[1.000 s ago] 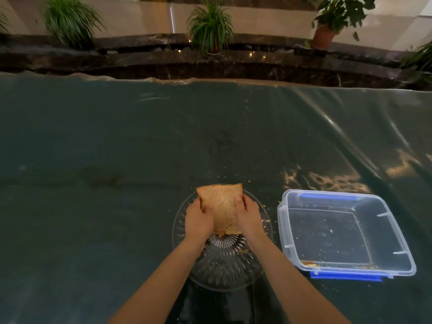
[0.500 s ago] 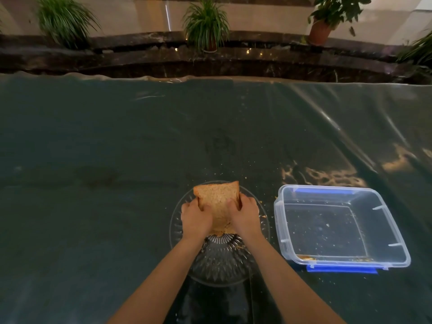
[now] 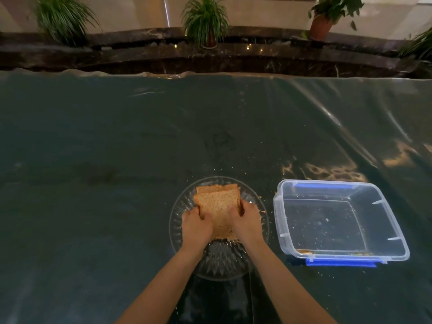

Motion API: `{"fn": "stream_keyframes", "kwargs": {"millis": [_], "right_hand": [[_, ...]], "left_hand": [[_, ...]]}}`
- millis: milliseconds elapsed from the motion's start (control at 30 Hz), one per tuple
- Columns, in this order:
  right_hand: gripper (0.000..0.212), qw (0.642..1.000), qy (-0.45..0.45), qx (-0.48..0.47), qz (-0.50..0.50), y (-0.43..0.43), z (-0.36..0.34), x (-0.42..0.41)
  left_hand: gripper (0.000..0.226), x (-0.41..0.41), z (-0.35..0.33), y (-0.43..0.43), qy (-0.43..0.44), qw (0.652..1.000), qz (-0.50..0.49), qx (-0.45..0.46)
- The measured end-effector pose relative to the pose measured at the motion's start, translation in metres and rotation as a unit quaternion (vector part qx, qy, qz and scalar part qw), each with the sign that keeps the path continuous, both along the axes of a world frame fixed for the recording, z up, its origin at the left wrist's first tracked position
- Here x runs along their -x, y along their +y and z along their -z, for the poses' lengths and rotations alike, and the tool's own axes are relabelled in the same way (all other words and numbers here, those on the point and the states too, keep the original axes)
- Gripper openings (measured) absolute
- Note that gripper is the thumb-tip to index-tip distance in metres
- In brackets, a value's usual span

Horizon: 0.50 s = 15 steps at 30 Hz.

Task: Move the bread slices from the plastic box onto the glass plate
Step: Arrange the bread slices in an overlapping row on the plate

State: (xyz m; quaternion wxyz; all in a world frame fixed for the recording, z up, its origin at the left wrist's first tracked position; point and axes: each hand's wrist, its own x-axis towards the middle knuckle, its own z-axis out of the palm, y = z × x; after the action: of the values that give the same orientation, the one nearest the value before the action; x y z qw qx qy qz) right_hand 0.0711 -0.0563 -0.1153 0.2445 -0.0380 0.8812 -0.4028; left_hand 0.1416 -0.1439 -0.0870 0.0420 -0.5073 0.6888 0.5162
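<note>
- Gripping bread [image 3: 218,206] stack: left hand [image 3: 196,226] and right hand [image 3: 246,220], one per side.
- Stack rests on plate [image 3: 177,220].
- Box [image 3: 383,220] beside plate, holding only crumbs.

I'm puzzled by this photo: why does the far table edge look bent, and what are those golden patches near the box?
Head view: the wide-angle lens bows the table edge; the golden patches look like lamp glare on the shiny cover behind the box. Lighting is dim and warm, yet the bread, plate and both hands stay sharp.
</note>
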Motion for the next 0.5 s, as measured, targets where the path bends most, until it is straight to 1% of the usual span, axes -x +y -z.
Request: {"fn": "stream_keyframes", "kwargs": {"millis": [267,400,500], "right_hand": [[0.042,1.000,-0.004,-0.009,-0.003,0.001,-0.001,-0.003],[0.051,1.000,0.023,-0.013,-0.012,0.005,-0.003,-0.009],[0.050,0.998,0.050,-0.019,-0.014,0.007,-0.003,-0.015]], "left_hand": [[0.043,0.000,0.002,-0.003,-0.008,1.000,0.019,0.009],[0.045,-0.003,-0.001,-0.001,-0.026,0.998,0.036,0.044],[0.047,-0.005,-0.001,0.003,-0.017,0.997,0.039,0.062]]}}
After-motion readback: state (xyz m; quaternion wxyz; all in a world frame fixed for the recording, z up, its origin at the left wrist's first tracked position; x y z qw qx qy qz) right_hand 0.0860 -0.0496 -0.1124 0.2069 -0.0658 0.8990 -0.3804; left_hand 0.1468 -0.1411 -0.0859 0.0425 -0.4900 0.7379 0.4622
